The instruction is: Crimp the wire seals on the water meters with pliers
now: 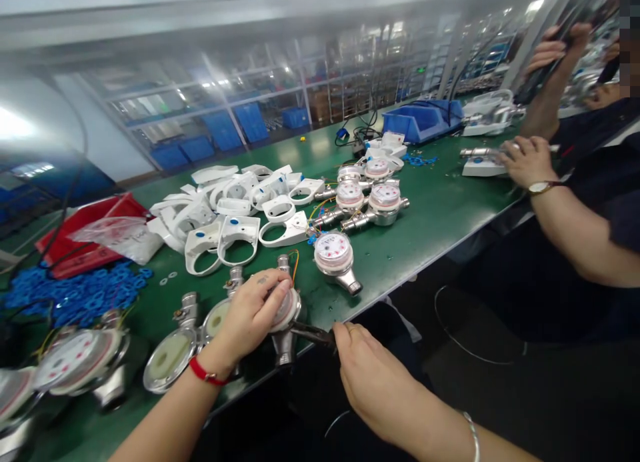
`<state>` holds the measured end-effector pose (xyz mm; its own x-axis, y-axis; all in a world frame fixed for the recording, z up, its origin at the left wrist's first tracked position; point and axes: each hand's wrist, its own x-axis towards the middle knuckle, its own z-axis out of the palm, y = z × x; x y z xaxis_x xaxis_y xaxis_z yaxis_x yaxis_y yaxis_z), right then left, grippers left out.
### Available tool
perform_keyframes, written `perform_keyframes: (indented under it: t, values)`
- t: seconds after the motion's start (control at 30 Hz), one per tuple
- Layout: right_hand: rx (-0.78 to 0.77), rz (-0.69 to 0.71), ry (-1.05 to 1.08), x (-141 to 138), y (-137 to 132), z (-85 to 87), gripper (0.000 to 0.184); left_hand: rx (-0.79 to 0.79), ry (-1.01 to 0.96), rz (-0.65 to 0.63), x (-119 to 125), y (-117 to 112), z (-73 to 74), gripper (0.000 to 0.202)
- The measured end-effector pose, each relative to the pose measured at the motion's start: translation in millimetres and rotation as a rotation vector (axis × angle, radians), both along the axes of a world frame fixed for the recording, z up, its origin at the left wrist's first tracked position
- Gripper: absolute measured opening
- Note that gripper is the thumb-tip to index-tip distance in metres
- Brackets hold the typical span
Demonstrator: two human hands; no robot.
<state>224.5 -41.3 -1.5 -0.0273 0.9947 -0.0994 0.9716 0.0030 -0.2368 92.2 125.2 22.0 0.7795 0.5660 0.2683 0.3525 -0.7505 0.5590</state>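
Note:
My left hand, with a red band at the wrist, is closed over the top of a metal-bodied water meter near the table's front edge. To its right, my right hand grips a dark, long metal tool, whose far end meets the meter's side. The exact kind of tool is hard to make out, as my fingers cover its near end. Another water meter with a white dial stands just beyond. Left of my left hand lies a meter body with a pale yellowish face.
White plastic housings are heaped behind my hands. Small blue parts lie beside a red bin at the left. Several more meters and a blue bin stand farther back. A co-worker's hand is at the right.

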Motion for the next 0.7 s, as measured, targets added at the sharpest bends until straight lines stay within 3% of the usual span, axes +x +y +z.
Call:
perform_keyframes:
  t: [0.2,0.37,0.47,0.57,0.7]
  values:
    - [0.078,-0.025,-0.087,0.9,3.7,-7.5,0.044,-0.006,0.026,-0.032,2.5,0.0,1.7,0.028]
    - [0.222,-0.042,-0.332,5.6,10.5,-9.4,0.043,-0.018,0.148,-0.188,7.2,5.6,15.8,0.032]
    - [0.155,-0.002,-0.341,10.9,11.2,-0.1,0.042,-0.129,0.162,-0.272,8.6,11.4,20.9,0.028]
    - [0.05,0.093,-0.211,15.4,7.4,7.6,0.039,-0.187,0.096,-0.26,8.7,13.7,17.6,0.025]
    - [-0.02,0.022,-0.064,15.2,3.6,6.8,0.038,-0.137,0.035,-0.209,7.8,11.1,11.1,0.027]
